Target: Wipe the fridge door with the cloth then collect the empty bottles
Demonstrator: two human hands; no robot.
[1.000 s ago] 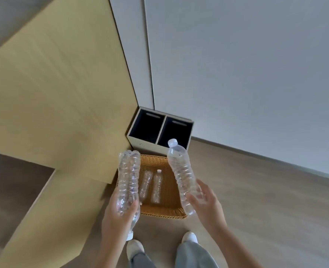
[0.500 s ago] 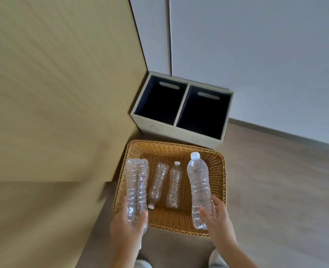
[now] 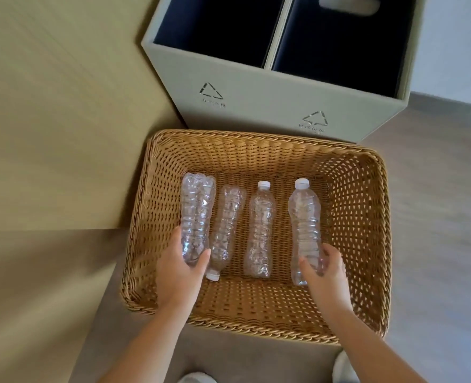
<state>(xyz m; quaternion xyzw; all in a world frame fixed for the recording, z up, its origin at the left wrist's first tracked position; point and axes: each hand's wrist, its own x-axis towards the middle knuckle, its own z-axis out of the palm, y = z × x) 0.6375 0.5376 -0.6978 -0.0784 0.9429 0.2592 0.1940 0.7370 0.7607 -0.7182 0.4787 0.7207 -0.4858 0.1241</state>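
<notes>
The grey-brown floor (image 3: 436,217) bears a woven basket (image 3: 361,217) on it. Just behind the basket stands a grey two-compartment bin (image 3: 256,106), and left of the basket a tan cabinet (image 3: 63,106).

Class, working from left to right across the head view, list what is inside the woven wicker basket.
Crumpled clear plastic bottles gripped by the left hand → clear bottle lying white cap nearest → clear bottle lying white cap farthest → clear white-capped bottle gripped by the right hand.
</notes>
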